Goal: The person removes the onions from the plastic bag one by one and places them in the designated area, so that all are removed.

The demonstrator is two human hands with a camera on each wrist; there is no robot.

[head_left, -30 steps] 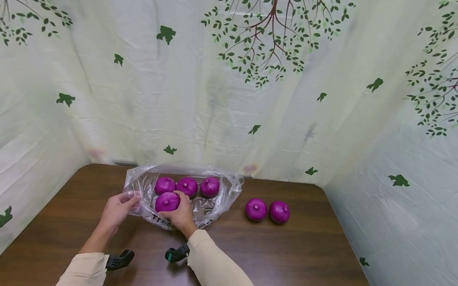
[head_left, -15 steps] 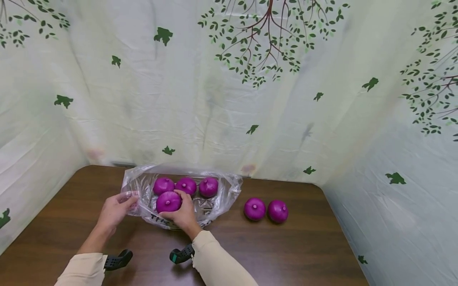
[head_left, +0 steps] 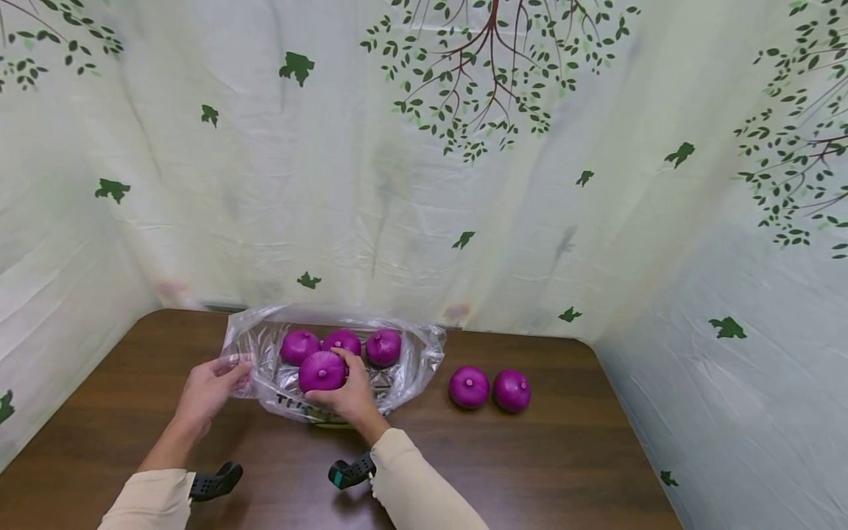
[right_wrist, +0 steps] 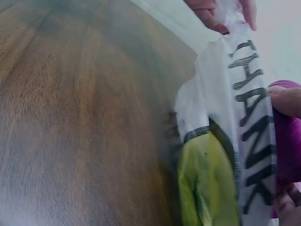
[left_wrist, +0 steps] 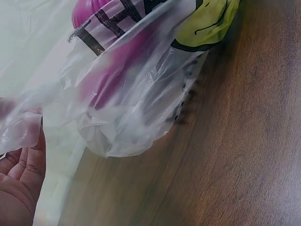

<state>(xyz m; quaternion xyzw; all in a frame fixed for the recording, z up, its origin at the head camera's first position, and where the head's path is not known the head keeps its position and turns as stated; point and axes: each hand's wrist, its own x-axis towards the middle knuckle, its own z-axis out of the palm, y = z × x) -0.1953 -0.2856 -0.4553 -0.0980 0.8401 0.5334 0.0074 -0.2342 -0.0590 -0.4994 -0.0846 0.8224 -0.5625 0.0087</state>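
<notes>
A clear plastic bag (head_left: pixel 422 361) lies open toward the back of the table, with dark lettering and a yellow print on its near side. My left hand (head_left: pixel 205 391) pinches the bag's left edge; in the left wrist view its fingers (left_wrist: pixel 35 162) show at the film. Between the thumb and fingers of my right hand (head_left: pixel 356 397) is a purple onion (head_left: pixel 319 372), held over the front of the bag's mouth. Behind it, three more purple onions (head_left: pixel 383 347) sit inside the bag. The right wrist view shows the held onion (right_wrist: pixel 288 141) partly hidden behind the printed film.
Two purple onions (head_left: pixel 469 388) stand side by side on the brown wooden table (head_left: pixel 563 464), right of the bag. A pale curtain with leaf prints (head_left: pixel 397 184) hangs behind the table and along both sides. Each wrist carries a black device (head_left: pixel 218 482).
My right hand has moved to the right with the onion, which now overlaps the back middle onion more in the head view. The left hand keeps its pinch on the bag's edge.
</notes>
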